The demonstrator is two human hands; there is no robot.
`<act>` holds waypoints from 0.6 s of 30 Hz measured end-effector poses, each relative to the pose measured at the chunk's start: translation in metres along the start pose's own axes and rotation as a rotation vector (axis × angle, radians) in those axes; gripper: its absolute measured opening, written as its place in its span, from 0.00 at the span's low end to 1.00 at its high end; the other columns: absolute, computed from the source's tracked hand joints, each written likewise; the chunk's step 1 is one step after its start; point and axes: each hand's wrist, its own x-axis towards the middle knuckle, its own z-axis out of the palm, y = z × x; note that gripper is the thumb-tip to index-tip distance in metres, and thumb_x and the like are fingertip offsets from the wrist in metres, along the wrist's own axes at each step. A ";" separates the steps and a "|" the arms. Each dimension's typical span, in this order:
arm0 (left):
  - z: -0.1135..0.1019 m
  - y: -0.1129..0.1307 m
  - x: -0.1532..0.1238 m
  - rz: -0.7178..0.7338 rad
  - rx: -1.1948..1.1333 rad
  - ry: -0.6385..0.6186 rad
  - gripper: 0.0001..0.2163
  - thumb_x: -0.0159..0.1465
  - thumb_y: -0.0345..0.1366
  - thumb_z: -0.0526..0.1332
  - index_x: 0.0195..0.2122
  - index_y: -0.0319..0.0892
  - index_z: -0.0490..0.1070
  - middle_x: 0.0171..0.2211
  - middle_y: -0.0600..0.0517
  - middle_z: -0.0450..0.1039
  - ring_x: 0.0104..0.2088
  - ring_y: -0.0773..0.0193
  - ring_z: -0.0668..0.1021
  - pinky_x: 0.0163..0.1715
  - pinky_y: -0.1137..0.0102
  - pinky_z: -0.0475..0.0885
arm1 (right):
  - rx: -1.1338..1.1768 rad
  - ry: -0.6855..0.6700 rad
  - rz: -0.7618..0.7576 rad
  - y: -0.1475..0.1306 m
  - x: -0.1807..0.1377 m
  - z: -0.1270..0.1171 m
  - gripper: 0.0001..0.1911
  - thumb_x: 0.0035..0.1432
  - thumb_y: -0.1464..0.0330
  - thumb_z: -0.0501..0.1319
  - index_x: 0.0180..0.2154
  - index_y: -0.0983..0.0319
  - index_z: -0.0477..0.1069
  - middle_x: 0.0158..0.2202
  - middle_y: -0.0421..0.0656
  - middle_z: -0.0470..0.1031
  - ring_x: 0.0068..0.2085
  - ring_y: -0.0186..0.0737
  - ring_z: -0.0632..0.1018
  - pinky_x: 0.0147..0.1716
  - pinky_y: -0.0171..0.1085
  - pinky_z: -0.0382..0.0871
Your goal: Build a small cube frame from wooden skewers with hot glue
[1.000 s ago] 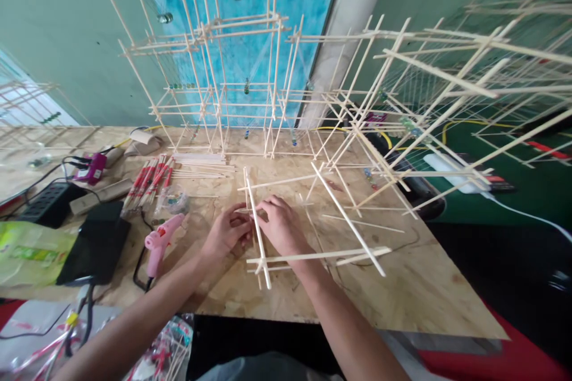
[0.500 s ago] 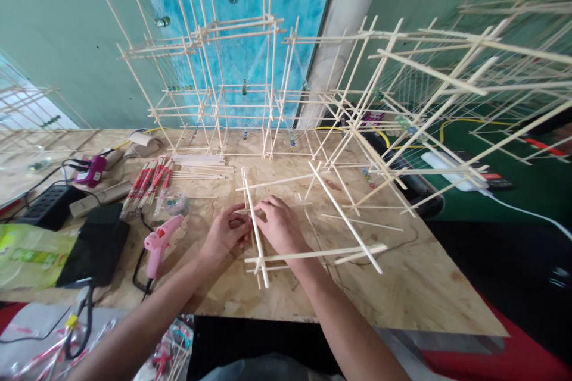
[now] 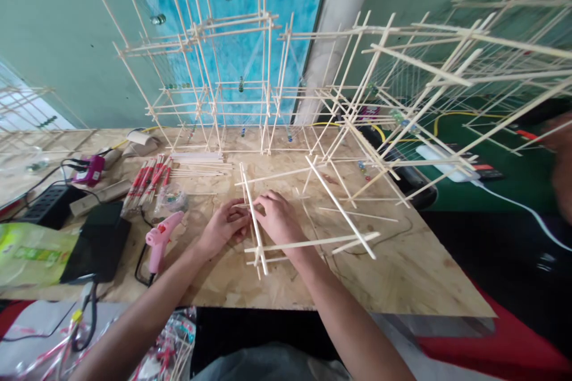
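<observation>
- The one clear change is at the far right edge, at 3 o'clock from my hands: a co-worker's hand (image 3: 562, 161), blurred, has come further into view, above the floor and well apart from my work.
- My own hands have barely moved; the whole view has only drifted a little as my head shifts.
- The stick (image 3: 261, 250), a long, pale wooden one, is still between my hands, tilted across the frame (image 3: 313, 242), which lies flat on the board (image 3: 402, 274) at 12 o'clock from my body.
- My left hand (image 3: 224, 227) sits just left of the stick, its fingers curled and close together, with the tips reaching the stick near a short crosspiece. I cannot tell whether they pinch it.
- My right hand (image 3: 277, 218) sits just right of the stick, its fingers (image 3: 264, 202) pressed together and curving over it. My thumb is hidden, so I cannot tell if this is a pinch.
- The glue gun (image 3: 159, 244), pink, lies at 9 o'clock from my hands, with red-wrapped chopsticks (image 3: 145, 181) at 10 o'clock.
- A tall stick tower (image 3: 268, 89) stands at 12 o'clock at the far end of the board.
</observation>
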 end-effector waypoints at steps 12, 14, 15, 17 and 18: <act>-0.012 0.001 0.005 -0.059 -0.047 -0.125 0.27 0.57 0.41 0.76 0.54 0.45 0.69 0.37 0.52 0.76 0.26 0.69 0.76 0.22 0.76 0.66 | 0.009 -0.001 0.002 -0.001 0.000 -0.002 0.03 0.61 0.73 0.69 0.37 0.59 0.79 0.41 0.43 0.79 0.44 0.42 0.79 0.42 0.37 0.71; -0.012 0.002 0.006 -0.057 -0.043 -0.124 0.27 0.57 0.41 0.76 0.54 0.45 0.68 0.37 0.52 0.76 0.26 0.69 0.76 0.22 0.76 0.67 | 0.005 0.004 -0.003 0.000 0.000 -0.001 0.04 0.62 0.73 0.69 0.37 0.58 0.79 0.41 0.43 0.79 0.44 0.42 0.79 0.42 0.37 0.71; -0.013 0.002 0.006 -0.057 -0.041 -0.125 0.27 0.57 0.41 0.76 0.54 0.45 0.68 0.36 0.52 0.76 0.26 0.69 0.76 0.22 0.76 0.67 | 0.003 0.007 -0.005 0.000 0.000 -0.001 0.04 0.62 0.73 0.69 0.38 0.58 0.79 0.41 0.43 0.80 0.44 0.42 0.79 0.43 0.37 0.71; -0.013 0.004 0.006 -0.062 -0.037 -0.134 0.26 0.57 0.41 0.76 0.53 0.44 0.69 0.34 0.53 0.75 0.26 0.68 0.76 0.22 0.76 0.67 | 0.001 0.010 -0.006 0.000 0.000 0.000 0.04 0.62 0.73 0.68 0.38 0.58 0.79 0.41 0.43 0.79 0.44 0.42 0.79 0.43 0.37 0.72; -0.012 0.005 0.006 -0.066 -0.036 -0.140 0.26 0.58 0.41 0.76 0.53 0.43 0.69 0.33 0.53 0.75 0.27 0.68 0.76 0.22 0.75 0.67 | 0.001 0.009 -0.002 0.001 0.000 0.000 0.04 0.62 0.72 0.68 0.38 0.58 0.79 0.41 0.43 0.79 0.44 0.42 0.79 0.43 0.37 0.71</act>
